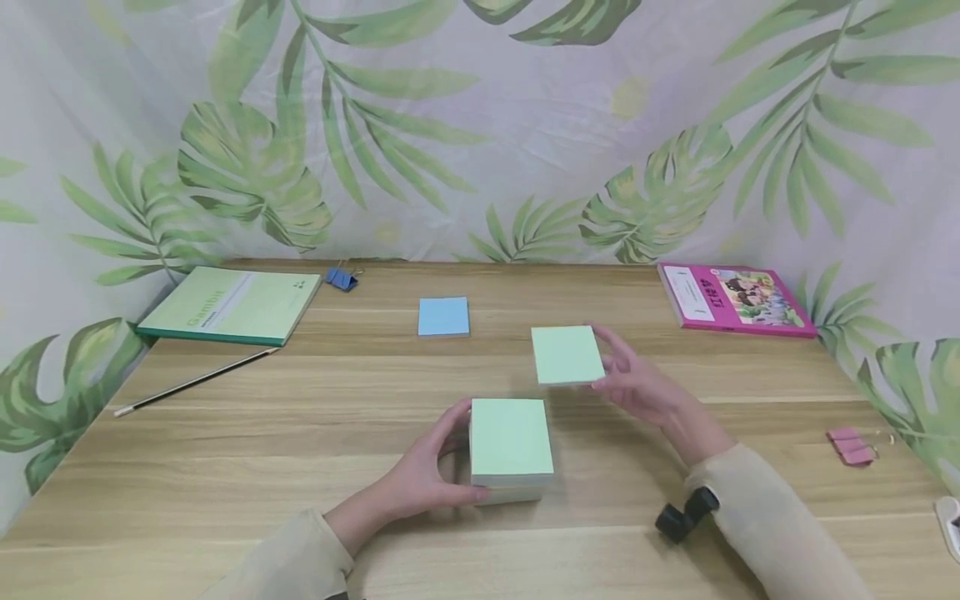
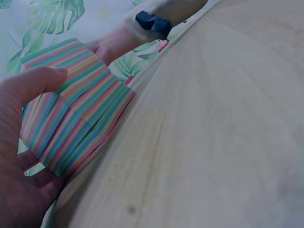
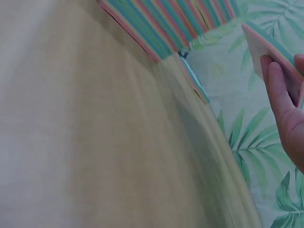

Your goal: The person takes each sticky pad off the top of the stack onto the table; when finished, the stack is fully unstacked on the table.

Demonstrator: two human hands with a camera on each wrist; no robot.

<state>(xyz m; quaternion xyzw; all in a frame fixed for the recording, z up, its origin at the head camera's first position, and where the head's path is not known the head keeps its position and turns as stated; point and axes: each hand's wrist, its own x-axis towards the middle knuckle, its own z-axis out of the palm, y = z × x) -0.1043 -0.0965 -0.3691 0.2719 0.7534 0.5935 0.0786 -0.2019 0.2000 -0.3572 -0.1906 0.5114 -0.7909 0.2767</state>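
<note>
My left hand (image 1: pixel 423 471) grips a thick stack of sticky note pads (image 1: pixel 512 437) from its left side, thumb at the near face. Pale green tops the stack, and in the left wrist view the striped pink, yellow and teal sides of the stack (image 2: pixel 83 109) show. To the right and farther back, my right hand (image 1: pixel 637 387) holds a single pale green sticky note pad (image 1: pixel 567 356) by its right edge, raised off the table. Striped edges of that pad (image 3: pixel 273 42) appear in the right wrist view. A blue sticky note pad (image 1: pixel 443 317) lies behind the stack.
A green notebook (image 1: pixel 232 304), a blue binder clip (image 1: pixel 342 278) and a pencil (image 1: pixel 195 383) lie at the left of the wooden table. On the right are a pink book (image 1: pixel 738 298) and a pink binder clip (image 1: pixel 851 447). Leaf-patterned cloth hangs behind.
</note>
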